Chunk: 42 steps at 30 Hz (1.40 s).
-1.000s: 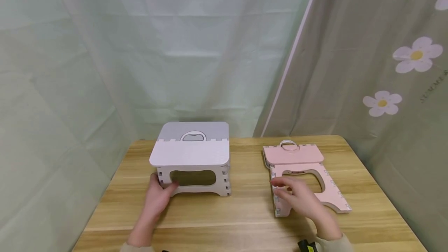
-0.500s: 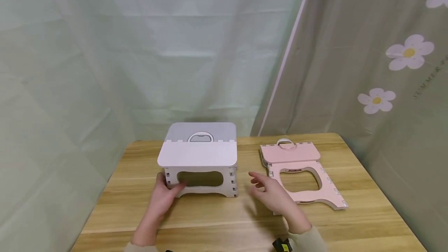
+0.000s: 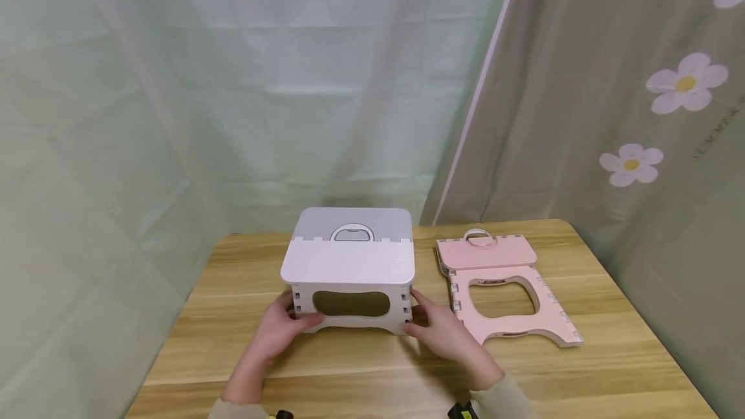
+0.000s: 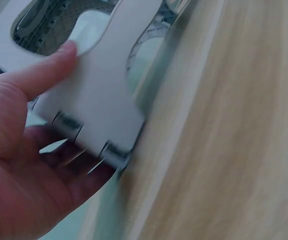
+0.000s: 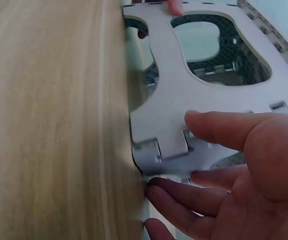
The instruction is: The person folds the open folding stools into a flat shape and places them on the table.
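Note:
A white and grey folding stool [image 3: 349, 262] stands unfolded on the table, its carry handle set in the middle of the seat. My left hand [image 3: 279, 328] grips its left leg; in the left wrist view the thumb [image 4: 59, 65] lies on the front panel and the fingers go round behind the side. At the opposite leg is my right hand [image 3: 439, 332]. The right wrist view has that thumb [image 5: 211, 125] on the panel's edge, with curled fingers [image 5: 193, 200] beside the leg's outer side.
Right of the white stool lies a pink folding stool [image 3: 486, 252], folded down with its leg panel flat toward me. The wooden table [image 3: 349, 380] runs back to a pale green curtain [image 3: 314, 83]. A grey curtain with flowers [image 3: 541, 96] hangs at the right.
My right hand has left the pink stool, moved left and reached the white stool's right leg. The white stool has shifted right and slightly nearer, with my left hand still on it.

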Each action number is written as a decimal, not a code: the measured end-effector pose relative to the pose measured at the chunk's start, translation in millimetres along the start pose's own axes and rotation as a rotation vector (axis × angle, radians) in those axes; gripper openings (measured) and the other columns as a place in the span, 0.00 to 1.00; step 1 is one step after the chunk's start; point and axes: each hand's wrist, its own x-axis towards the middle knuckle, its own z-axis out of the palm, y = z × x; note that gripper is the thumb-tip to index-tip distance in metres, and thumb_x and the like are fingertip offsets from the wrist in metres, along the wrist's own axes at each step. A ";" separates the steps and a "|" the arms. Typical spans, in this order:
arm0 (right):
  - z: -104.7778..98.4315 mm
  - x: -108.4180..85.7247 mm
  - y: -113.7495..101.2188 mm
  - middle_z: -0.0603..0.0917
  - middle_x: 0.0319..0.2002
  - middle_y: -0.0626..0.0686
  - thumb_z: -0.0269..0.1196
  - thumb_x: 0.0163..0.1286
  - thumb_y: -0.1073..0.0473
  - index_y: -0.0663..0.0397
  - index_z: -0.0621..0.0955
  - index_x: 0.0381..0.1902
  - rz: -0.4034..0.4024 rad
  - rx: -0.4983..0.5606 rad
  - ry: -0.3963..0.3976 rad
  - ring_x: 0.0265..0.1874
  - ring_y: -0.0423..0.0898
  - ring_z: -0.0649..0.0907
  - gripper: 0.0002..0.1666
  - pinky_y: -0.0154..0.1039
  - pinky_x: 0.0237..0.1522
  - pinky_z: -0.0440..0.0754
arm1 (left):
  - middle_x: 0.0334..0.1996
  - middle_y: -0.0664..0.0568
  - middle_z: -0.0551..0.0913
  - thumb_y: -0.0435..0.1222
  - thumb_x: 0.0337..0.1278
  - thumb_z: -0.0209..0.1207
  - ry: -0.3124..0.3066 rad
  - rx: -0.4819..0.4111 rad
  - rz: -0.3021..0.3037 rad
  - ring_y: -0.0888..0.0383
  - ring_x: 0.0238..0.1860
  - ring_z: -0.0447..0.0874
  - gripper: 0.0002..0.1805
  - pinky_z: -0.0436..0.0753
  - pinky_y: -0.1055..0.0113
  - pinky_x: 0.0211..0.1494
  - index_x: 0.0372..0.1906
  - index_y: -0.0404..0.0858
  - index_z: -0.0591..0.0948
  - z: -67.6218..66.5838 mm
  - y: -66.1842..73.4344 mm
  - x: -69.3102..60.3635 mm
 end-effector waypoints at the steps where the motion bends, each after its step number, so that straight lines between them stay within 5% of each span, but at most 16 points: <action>1: 0.5 0.2 -0.3 0.89 0.56 0.58 0.72 0.72 0.48 0.65 0.65 0.81 0.000 0.004 0.004 0.59 0.57 0.86 0.49 0.64 0.67 0.75 | 0.56 0.43 0.86 0.40 0.50 0.82 -0.011 0.012 0.009 0.51 0.53 0.84 0.38 0.82 0.65 0.52 0.64 0.31 0.79 -0.7 0.0 -0.1; 13: 2.7 -1.4 -0.2 0.91 0.51 0.55 0.74 0.70 0.51 0.67 0.66 0.80 0.023 0.063 0.020 0.52 0.50 0.89 0.50 0.59 0.63 0.80 | 0.51 0.48 0.89 0.42 0.45 0.85 -0.078 0.180 0.020 0.52 0.53 0.85 0.38 0.78 0.50 0.65 0.61 0.31 0.83 -11.4 -0.4 -2.4; 24: 8.4 -1.8 3.7 0.88 0.53 0.57 0.77 0.65 0.47 0.68 0.64 0.80 0.045 -0.035 0.062 0.53 0.54 0.87 0.56 0.60 0.60 0.81 | 0.47 0.51 0.90 0.40 0.46 0.85 -0.113 0.122 0.023 0.56 0.49 0.86 0.30 0.83 0.63 0.55 0.53 0.33 0.86 -6.8 -4.6 -0.2; 33: 17.9 -4.0 -2.8 0.84 0.59 0.66 0.79 0.64 0.48 0.68 0.69 0.76 0.067 -0.050 0.108 0.56 0.61 0.85 0.52 0.64 0.61 0.80 | 0.48 0.49 0.90 0.38 0.46 0.84 -0.116 0.073 0.001 0.55 0.50 0.86 0.29 0.83 0.63 0.54 0.54 0.33 0.86 -9.5 -7.5 -4.1; 42: 20.4 -2.5 -2.6 0.80 0.63 0.69 0.77 0.67 0.50 0.71 0.69 0.74 0.073 -0.078 0.120 0.60 0.63 0.82 0.49 0.65 0.64 0.77 | 0.48 0.51 0.90 0.41 0.47 0.84 -0.108 0.117 0.015 0.55 0.50 0.87 0.27 0.83 0.60 0.56 0.53 0.36 0.87 -9.7 -7.2 1.5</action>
